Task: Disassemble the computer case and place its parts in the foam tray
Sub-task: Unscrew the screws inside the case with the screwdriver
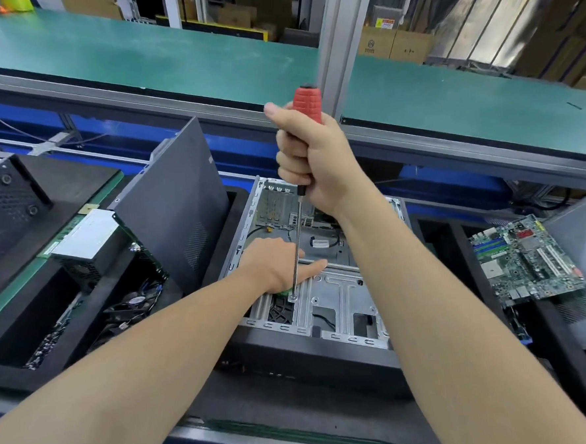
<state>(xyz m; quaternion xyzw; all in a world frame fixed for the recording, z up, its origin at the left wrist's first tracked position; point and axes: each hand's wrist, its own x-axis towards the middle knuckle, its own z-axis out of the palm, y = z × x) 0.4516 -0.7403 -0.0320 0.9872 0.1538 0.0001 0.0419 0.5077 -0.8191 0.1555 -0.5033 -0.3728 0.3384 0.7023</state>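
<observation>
Grips screwdriver [308, 106] upright in right hand [315, 158], fist wrapped tight round the red handle, tip down on a screw in computer case [337, 301]; rests left hand [273, 264] inside the case, fingers relaxed, thumb beside the shaft; lies open-sided between foam tray [6, 373] and motherboard [524, 266].

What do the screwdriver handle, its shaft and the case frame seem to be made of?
Screwdriver handle: probably rubber or plastic, red, matte, textured grip.
Shaft: metal, it reflects light brightly.
Case frame: likely sheet steel, dull grey, with stamped ribs and holes.
</observation>
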